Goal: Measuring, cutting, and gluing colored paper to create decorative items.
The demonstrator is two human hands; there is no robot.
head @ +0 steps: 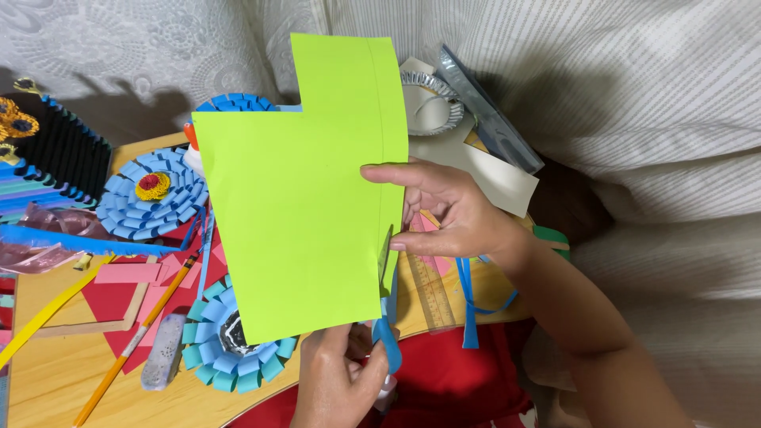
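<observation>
My right hand (448,210) pinches the right edge of a large lime-green paper sheet (293,206), thumb on its front and fingers behind. The sheet has a notch cut from its top left and a thin drawn line near its right edge. My left hand (341,380), at the bottom centre, grips blue-handled scissors (387,337). Their blades point up into the sheet's lower edge, close to the drawn line. A narrow green strip is partly parted from the sheet beside the blades.
A wooden board (47,372) holds blue folded-paper flowers (151,194), pink and red scraps, a yellow strip, an orange pencil (135,341) and a grey glittery stick (162,353). A ruler (432,289), blue ribbon, foil dish (432,99) and black pleated paper (59,147) lie around. White fabric surrounds everything.
</observation>
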